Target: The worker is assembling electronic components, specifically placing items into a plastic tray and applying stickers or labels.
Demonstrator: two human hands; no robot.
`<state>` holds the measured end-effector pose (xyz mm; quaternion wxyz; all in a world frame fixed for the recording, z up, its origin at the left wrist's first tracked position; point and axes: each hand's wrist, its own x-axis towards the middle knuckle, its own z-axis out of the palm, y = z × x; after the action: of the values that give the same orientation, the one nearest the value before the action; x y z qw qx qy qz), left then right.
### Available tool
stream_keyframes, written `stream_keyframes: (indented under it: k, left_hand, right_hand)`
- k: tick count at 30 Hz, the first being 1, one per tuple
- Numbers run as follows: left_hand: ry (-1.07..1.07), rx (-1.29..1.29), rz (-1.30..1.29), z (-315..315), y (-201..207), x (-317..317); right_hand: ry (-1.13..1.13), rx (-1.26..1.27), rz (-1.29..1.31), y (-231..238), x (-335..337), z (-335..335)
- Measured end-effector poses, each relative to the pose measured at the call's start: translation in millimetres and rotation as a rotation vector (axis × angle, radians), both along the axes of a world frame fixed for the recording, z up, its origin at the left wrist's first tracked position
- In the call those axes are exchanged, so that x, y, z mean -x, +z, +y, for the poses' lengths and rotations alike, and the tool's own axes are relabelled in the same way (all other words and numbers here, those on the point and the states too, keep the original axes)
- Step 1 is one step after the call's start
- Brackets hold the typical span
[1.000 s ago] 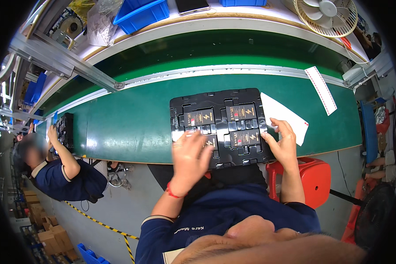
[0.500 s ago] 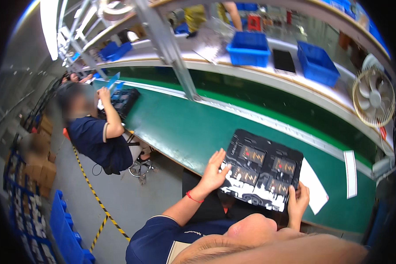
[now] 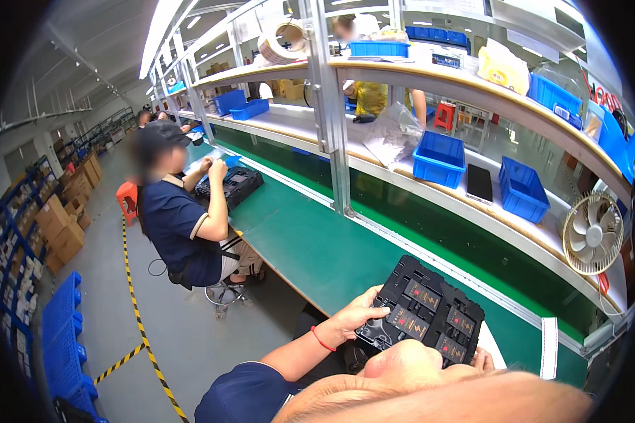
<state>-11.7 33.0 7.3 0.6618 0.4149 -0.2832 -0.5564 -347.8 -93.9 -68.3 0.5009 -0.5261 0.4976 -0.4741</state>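
Observation:
A black molded plastic case (image 3: 437, 299) with several dark, orange-marked rectangular panels is tilted up at the near edge of the bench. My left hand (image 3: 360, 314) grips its left side, thumb on the top face and fingers going beneath. At the lower right edge, the fingers of my right hand (image 3: 482, 359) hold the case; the rest of that hand is hidden. The near part of the case is also covered from view. A white sheet (image 3: 499, 354) partly shows beside my right hand.
A white strip (image 3: 549, 349) lies on the green bench (image 3: 296, 243) at right. Blue bins (image 3: 439, 158), a dark phone-like slab (image 3: 479, 183) and a fan (image 3: 593, 233) line the shelf. A seated co-worker (image 3: 183, 211) handles another black case (image 3: 236, 187) at left.
The view has swung upward, showing more shelving. The case has tilted and its bright glare is gone. My left hand has gone from lying along the side to gripping it.

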Motion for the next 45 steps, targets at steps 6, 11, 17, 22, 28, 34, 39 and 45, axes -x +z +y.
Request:
stream_keyframes:
  k: [6,11,17,22,28,34,39,45]
  left_hand:
    - [0.124,0.234,0.223,34,22,-47]
    - [0.513,0.291,0.139,79,-2,-106]
    - [0.962,0.238,0.056,124,-86,-184]
    - [1.153,-0.006,-0.08,108,-115,-222]
    - [1.269,-0.084,-0.174,83,-124,-236]
    - [1.403,-0.599,-0.735,69,-145,-186]
    - [1.313,-0.555,-1.335,59,-113,-111]
    - [0.924,-0.313,-1.479,33,-85,-48]
  right_hand:
    - [-0.141,0.247,-0.016,-47,5,-20]
    - [-0.197,0.405,0.29,-11,-19,8]
    - [-0.181,0.364,0.399,-28,-10,1]
    - [-0.157,0.379,0.447,-17,-11,1]
    - [-0.213,0.401,0.389,-25,-12,-1]
    - [-0.219,0.388,0.371,-21,-20,6]
    - [-0.237,0.385,0.334,-10,-21,14]
    - [-0.265,0.423,0.344,-25,-16,3]
